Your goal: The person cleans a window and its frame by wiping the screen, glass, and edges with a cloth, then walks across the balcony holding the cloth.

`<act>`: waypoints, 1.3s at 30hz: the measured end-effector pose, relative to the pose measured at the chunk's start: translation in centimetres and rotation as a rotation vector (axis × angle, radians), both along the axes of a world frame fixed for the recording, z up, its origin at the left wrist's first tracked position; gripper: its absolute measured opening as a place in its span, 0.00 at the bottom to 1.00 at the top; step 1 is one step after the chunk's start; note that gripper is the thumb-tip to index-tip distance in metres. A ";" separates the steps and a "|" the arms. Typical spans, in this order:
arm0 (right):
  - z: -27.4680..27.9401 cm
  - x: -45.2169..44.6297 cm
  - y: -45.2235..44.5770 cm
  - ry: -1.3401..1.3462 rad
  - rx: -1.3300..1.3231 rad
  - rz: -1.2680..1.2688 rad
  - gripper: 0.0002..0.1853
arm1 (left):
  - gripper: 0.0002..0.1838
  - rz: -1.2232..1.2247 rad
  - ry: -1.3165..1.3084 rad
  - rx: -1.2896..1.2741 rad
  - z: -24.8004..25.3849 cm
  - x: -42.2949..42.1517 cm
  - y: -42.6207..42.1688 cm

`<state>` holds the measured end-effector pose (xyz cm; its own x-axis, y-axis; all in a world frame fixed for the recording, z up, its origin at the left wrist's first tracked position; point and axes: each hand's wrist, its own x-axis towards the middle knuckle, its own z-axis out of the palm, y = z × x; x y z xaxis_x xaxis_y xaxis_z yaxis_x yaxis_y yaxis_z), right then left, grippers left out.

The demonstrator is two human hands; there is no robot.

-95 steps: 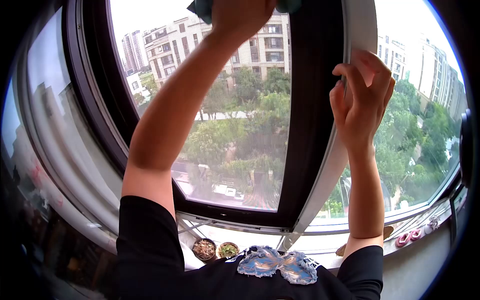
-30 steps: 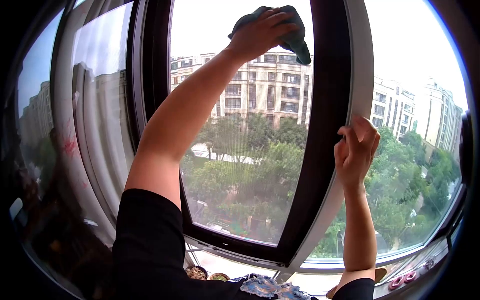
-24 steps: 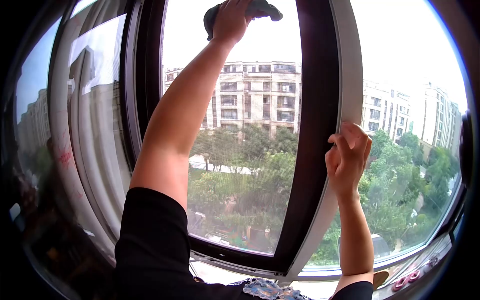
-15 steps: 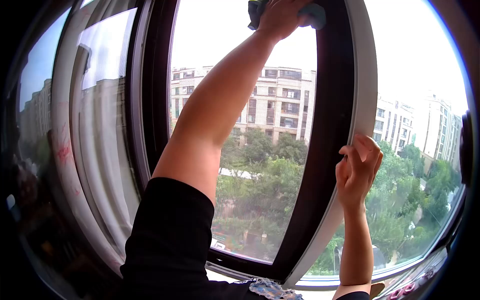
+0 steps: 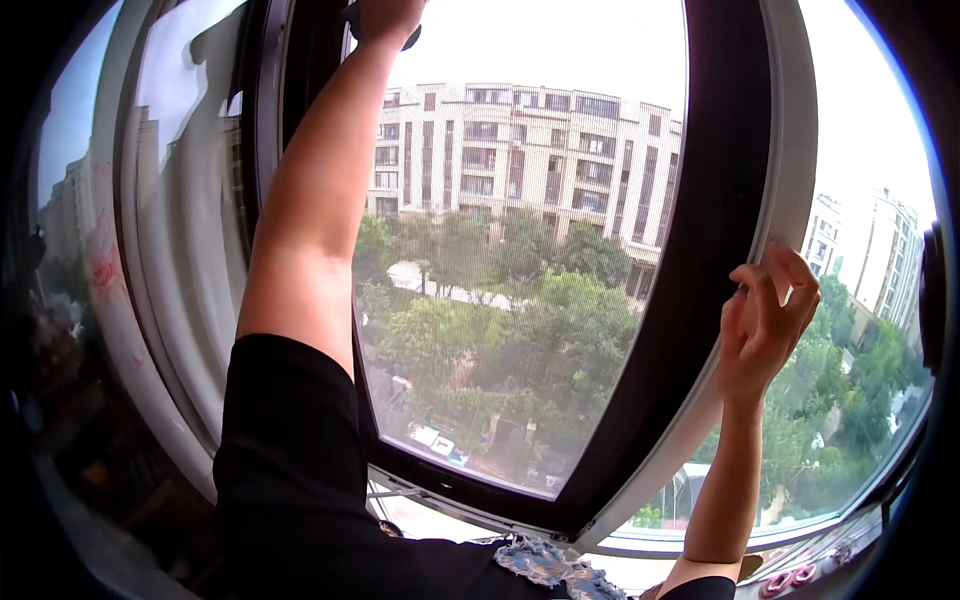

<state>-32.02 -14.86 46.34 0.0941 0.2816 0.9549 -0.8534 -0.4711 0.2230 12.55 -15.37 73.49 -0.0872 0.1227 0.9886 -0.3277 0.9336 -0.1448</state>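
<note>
My left hand (image 5: 392,18) is raised at the top edge of the view, over the upper left part of the screened window pane (image 5: 500,330). Parts of a dark cloth (image 5: 411,40) show on both sides of it; its fingers are cut off by the frame. At the right, my right hand (image 5: 768,320) is at the edge of the dark window frame (image 5: 690,300), beside the pale post (image 5: 792,150). Its fingers are curled around or against that edge, with the fingertips partly hidden.
Curtains (image 5: 185,250) and reflecting glass are on the left. A second pane (image 5: 830,400) stands at the right. Pink objects (image 5: 790,580) lie on the sill at the lower right. Buildings and trees show outside.
My left hand has moved with the cloth from the pane's upper right to its upper left. The view has shifted, and my right hand has stayed at the frame edge.
</note>
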 end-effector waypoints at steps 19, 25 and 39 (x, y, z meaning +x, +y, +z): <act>0.3 -2.2 -2.0 0.136 -0.089 -0.088 0.08 | 0.27 1.044 0.245 -0.231 -33.5 2.3 0.1; 0.0 -2.1 -1.8 0.126 -0.074 -0.125 0.07 | 0.25 1.021 0.288 0.013 -48.0 0.9 1.9; 0.0 -0.8 -0.6 0.044 -0.018 -0.036 0.10 | 0.30 1.000 0.323 -0.236 -28.5 1.7 -0.2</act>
